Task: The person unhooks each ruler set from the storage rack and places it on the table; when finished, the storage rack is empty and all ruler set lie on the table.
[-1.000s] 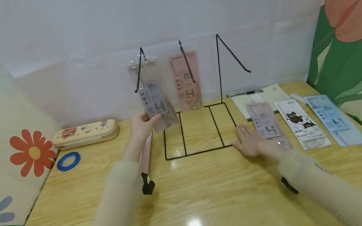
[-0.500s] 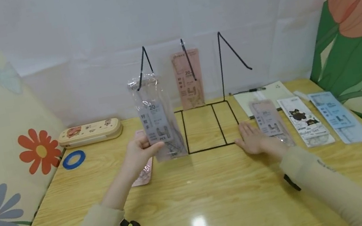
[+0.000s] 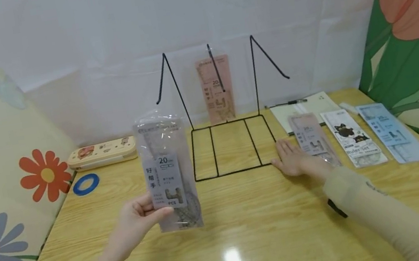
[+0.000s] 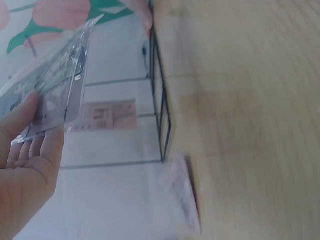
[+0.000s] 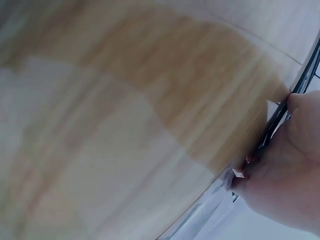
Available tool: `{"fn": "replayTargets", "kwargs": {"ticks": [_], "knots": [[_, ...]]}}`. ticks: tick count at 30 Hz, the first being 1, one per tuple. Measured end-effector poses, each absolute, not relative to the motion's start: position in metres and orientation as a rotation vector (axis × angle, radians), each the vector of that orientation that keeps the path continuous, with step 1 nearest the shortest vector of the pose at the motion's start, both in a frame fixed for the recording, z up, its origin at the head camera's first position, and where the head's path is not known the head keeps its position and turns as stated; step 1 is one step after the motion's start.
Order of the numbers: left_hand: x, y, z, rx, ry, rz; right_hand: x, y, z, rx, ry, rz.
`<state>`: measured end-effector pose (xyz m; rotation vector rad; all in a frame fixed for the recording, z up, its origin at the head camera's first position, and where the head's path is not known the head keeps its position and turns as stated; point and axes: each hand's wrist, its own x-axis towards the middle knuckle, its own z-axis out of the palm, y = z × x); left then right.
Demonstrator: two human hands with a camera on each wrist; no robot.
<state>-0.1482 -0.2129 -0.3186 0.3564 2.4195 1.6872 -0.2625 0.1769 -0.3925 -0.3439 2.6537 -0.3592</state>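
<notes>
I have pulled the grey ruler pack (image 3: 169, 178) off the wire stand (image 3: 228, 145) to lower left; my left hand (image 3: 137, 219) pinches it upright, transparent, grey-labelled. My right hand (image 3: 294, 162) lies flat.

The head camera looks forward and down from above the person's arms, taking in the whole pale wooden table (image 3: 252, 234) with the black wire stand (image 3: 230, 145) at 12 o'clock. The left wrist camera sits close behind the left hand (image 4: 22, 170), rolled sideways, facing the same black wire stand (image 4: 162, 100). The right wrist camera is pressed very near the right hand (image 5: 285, 175) against the stand's base wire (image 5: 300, 87). All three views share the stand and tabletop.
</notes>
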Motion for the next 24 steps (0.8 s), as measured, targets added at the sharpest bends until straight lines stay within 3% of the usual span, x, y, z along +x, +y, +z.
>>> {"fn": "replayTargets", "kwargs": {"ticks": [12,24], "knots": [[-0.150,-0.317,-0.298,0.187,2.545,1.373,-0.269,0.179,-0.399,-0.354,2.654,-0.375],[-0.189,-0.372,-0.330,-0.105,2.434,1.139,-0.262,0.176,-0.393,-0.357,2.670,-0.339]]}}
